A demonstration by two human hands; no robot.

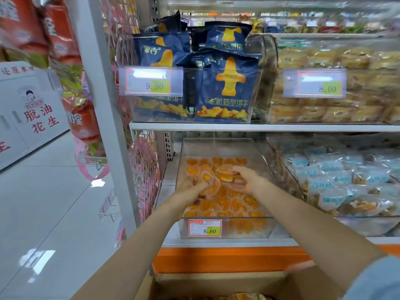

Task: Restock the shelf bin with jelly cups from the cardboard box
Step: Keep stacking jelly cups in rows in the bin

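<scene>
Orange jelly cups (218,204) in a clear bin (216,148), red-and-yellow price tag (204,228), navy biscuit bags (227,87), brown cardboard box (216,280)

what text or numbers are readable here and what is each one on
"9.90": upper left price tag on the biscuit bin
"8.00": upper right price tag on the wrapped cake bin
"8.60": lower price tag on the jelly cup bin
"脱油花生": white cabinet, far left
"飞机造型饼干": front blue biscuit bag, first character stylised
"豫吉", likely: rear blue biscuit bag
Too blurred: tags' small print, red bags, pale blue packets
</scene>
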